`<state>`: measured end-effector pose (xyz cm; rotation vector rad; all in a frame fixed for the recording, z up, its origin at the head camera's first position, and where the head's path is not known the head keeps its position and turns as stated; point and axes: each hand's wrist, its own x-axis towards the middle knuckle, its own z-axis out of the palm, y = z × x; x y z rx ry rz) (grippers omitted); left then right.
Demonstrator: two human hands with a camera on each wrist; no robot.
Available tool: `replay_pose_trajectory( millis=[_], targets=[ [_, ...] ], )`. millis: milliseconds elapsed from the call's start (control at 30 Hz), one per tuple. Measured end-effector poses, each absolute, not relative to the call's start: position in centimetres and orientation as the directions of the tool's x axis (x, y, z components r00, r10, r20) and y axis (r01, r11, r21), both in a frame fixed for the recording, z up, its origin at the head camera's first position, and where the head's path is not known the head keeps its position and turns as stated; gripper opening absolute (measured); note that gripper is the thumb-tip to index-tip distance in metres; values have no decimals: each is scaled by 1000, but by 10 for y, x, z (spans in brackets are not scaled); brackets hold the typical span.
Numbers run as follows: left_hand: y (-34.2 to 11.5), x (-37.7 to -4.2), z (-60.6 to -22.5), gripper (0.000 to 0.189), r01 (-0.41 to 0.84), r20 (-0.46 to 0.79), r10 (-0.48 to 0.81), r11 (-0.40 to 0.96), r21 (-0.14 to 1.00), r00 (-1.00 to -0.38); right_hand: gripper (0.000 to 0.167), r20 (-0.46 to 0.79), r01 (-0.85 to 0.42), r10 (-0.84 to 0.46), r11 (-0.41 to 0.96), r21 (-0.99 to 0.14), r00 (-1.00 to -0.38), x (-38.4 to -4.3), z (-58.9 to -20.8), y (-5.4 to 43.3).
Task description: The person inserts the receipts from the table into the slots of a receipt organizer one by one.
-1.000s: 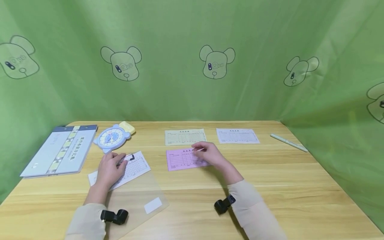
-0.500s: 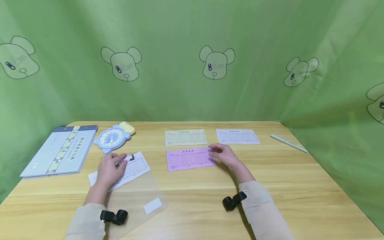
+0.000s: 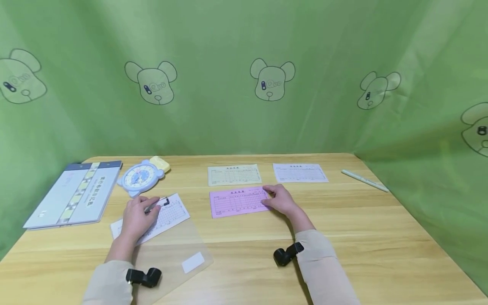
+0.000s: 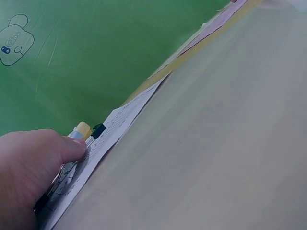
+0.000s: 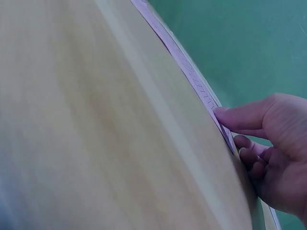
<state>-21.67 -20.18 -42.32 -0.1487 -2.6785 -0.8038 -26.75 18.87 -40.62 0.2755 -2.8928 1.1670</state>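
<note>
A translucent clipboard (image 3: 171,258) lies at the front left with a white printed form (image 3: 173,214) at its top. My left hand (image 3: 139,216) grips the clipboard's metal clip (image 3: 156,204), which has black ends; in the left wrist view my thumb (image 4: 72,148) lies on it. Flat on the table is a pink printed slip (image 3: 238,202). My right hand (image 3: 282,201) has its thumb and fingers at the slip's right edge. In the right wrist view the thumb (image 5: 240,117) rests on the slip and the other fingers are curled beyond its edge.
A pale green slip (image 3: 234,175) and a white slip (image 3: 300,173) lie behind the pink one. A pale pen (image 3: 365,180) is at the right. On the left are a ledger book (image 3: 74,192), a blue toy clock (image 3: 140,178) and a yellow block (image 3: 159,163). Green curtains (image 3: 213,118) border the table.
My right hand has slid rightward off the pink slip's face to its right edge, and its thumb and fingers now meet that edge. The left hand stays on the clip.
</note>
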Motion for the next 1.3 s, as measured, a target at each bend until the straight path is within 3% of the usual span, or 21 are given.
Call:
replay_pose_trajectory(
  millis=[367,733,1033,1300],
  targets=[
    [-201,-218,-423,31,193,351,-6,826,529,-936,37,159,-210,-140,735,-645,-977,-262,-412,186],
    [-200,-218,-424,32,175,325,-11,825,538,-946,62,135,-139,-58,676,-723,-989,-259,-411,185],
    [-201,-217,-423,31,165,322,-19,828,536,-947,39,212,-201,-57,617,-761,-976,-259,-413,184],
    [-201,-217,-424,31,172,330,-18,827,535,-944,19,173,-155,-27,595,-789,-985,-257,-412,184]
  ],
)
